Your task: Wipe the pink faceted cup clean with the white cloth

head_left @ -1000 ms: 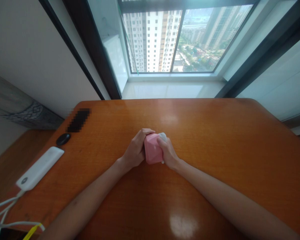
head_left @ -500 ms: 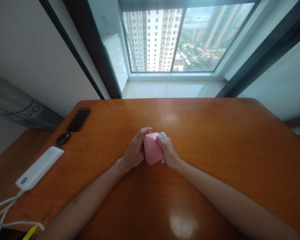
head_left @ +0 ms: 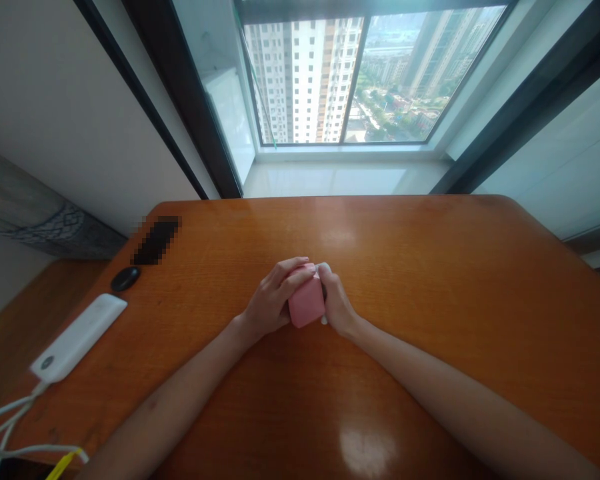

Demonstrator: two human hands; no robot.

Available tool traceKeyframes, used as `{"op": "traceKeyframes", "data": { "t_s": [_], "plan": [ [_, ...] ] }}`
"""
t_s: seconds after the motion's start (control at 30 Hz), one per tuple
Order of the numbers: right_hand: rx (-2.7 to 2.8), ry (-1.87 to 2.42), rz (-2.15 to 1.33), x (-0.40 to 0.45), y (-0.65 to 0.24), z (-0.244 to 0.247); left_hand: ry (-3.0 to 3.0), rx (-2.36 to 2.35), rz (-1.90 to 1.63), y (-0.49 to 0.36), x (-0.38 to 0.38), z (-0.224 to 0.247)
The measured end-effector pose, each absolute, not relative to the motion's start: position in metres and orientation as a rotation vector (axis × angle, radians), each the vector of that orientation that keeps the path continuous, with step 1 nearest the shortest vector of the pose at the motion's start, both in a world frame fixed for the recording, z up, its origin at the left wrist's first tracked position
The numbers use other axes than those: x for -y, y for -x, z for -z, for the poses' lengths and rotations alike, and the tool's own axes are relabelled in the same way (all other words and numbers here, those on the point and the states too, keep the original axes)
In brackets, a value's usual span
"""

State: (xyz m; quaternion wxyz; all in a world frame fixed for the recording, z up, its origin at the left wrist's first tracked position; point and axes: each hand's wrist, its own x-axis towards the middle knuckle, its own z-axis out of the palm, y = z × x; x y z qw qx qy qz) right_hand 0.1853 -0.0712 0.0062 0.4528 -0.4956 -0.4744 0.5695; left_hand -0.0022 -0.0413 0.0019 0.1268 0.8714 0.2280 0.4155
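The left hand point(head_left: 273, 300) and right hand point(head_left: 337, 303) clamp a pink faceted case point(head_left: 306, 301) from both sides, over the middle of the orange wooden table point(head_left: 430, 267); a small white piece point(head_left: 323, 267) shows at the right hand; a slackened grip could drop the case onto the table.

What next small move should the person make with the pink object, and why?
Probably the right hand should ease the white piece away, because the left hand already wraps the pink faceted object and steadies it, while the right fingers rest beside that piece.
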Motion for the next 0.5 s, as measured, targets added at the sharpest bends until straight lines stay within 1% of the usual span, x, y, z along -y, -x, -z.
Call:
{"op": "traceKeyframes", "data": {
  "t_s": [0.23,0.5],
  "plan": [
    [1.124,1.224,-1.393,0.071,-0.186,0.002,-2.405,-0.743,-1.187,-0.004,0.045,-0.009],
    [1.153,1.19,-1.351,0.07,-0.187,-0.003,-2.122,-0.77,-1.207,-0.01,0.045,-0.008]
  ]
}}
